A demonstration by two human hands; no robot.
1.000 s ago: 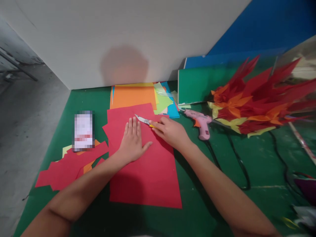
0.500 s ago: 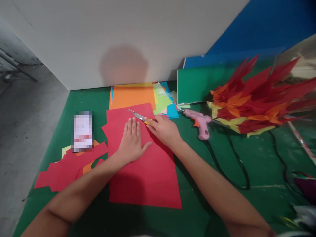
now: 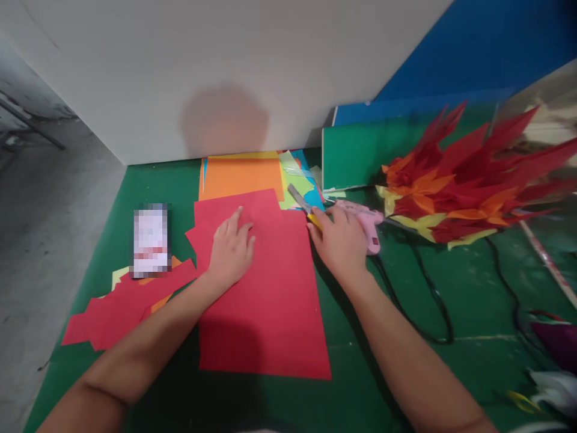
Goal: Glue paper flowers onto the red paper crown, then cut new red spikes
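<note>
Several red paper sheets (image 3: 270, 325) lie overlapping in front of me on the green tabletop. My left hand (image 3: 231, 249) rests on their upper left part with its fingers spread, holding nothing. Just right of the sheets, my right hand (image 3: 341, 243) has its fingers around the yellow handle of a utility knife (image 3: 300, 199). The knife's blade end points up and left over the coloured paper behind. A pink glue gun (image 3: 367, 219) lies right beside that hand, which partly hides it.
Orange sheets (image 3: 246, 174) and green and blue scraps lie at the back. Red cut pieces (image 3: 119, 310) and a blurred-out phone-shaped object (image 3: 151, 240) are on the left. A red, orange and yellow paper flame shape (image 3: 455, 186) stands at right, near black cords.
My right hand has moved right with the utility knife, off the red paper to beside the glue gun. My left hand has shifted slightly left, its fingers now looser.
</note>
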